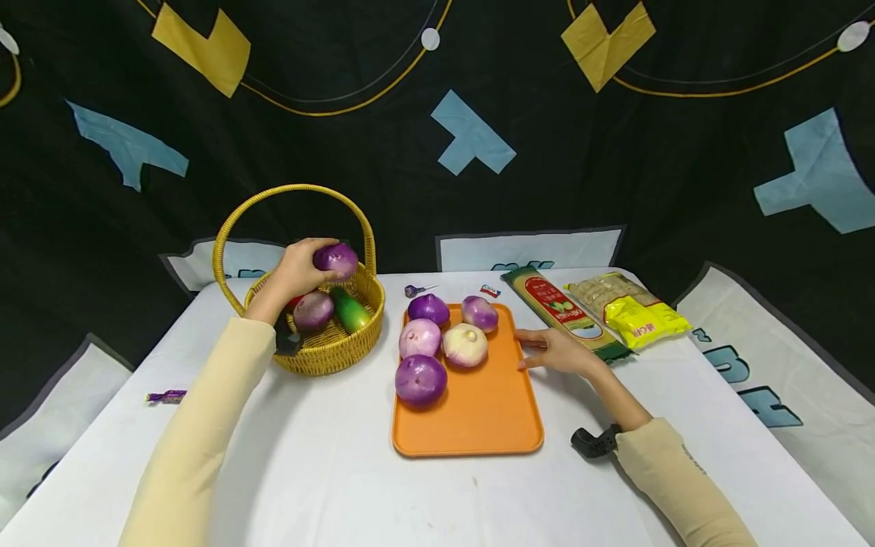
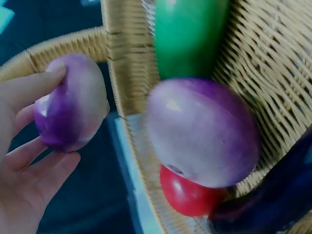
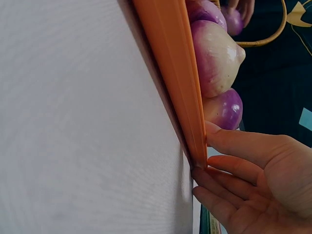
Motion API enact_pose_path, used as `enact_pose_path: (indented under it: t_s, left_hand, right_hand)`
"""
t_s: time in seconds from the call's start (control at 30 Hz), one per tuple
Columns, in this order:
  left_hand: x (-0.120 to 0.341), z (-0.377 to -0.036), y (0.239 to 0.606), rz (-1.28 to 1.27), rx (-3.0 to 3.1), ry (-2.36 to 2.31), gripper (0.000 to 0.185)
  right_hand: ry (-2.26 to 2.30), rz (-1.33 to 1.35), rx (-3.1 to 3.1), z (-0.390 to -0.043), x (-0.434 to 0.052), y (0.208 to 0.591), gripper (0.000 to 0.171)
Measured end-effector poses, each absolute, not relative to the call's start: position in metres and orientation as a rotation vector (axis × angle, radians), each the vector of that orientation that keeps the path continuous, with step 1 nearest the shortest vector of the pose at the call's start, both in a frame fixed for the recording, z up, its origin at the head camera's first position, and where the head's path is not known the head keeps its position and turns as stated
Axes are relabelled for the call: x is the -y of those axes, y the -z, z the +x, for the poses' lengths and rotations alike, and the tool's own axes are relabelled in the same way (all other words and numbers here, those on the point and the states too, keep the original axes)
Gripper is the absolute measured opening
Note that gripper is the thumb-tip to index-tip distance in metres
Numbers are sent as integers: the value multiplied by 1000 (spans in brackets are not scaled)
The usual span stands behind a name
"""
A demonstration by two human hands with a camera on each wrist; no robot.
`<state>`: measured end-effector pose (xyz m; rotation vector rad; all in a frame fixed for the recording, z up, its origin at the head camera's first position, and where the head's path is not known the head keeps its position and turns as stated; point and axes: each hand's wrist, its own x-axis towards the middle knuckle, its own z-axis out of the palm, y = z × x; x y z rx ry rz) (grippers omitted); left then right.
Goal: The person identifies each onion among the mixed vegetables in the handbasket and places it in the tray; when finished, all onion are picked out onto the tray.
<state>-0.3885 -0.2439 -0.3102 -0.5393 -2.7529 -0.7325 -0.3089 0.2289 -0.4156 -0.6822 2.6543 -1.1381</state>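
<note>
- Head view: a white-covered counter (image 1: 342, 486) carries an orange tray (image 1: 478, 414) of five onions.
- The right hand (image 1: 557, 351) lies flat, fingers (image 3: 234, 146) straight and together, touching the tray's right rim.
- Beyond, the left hand (image 1: 297, 267) has its fingers curled round a purple onion (image 1: 336, 260) above the wicker basket (image 1: 328, 349).
- Noodle packets (image 1: 601, 308) lie at the far right.
- A black patterned cloth backdrop (image 1: 437, 152) hangs behind.

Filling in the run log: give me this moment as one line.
left hand: grip on onion over basket | right hand: flat, fingers at tray edge | tray: five onions
</note>
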Motion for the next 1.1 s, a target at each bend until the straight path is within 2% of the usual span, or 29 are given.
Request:
enact_pose_path:
  t_s: [0.4,0.57,0.8,1.1]
  left_hand:
    - [194,-332,283,-780,2549,787,65]
    - [170,-303,283,-847,2509,833,65]
    - [143,-268,290,-1110,2449,829,62]
    - [113,-260,303,-1316,2518,814,62]
  right_hand:
    - [1171,-727,-2639,-308,-230,418,65]
    - [1189,-797,-2638,-308,-230,418,65]
    - [1195,-837,-2637,-307,-228,418,66]
    - [1165,-703,-2645,-305,-227,415,64]
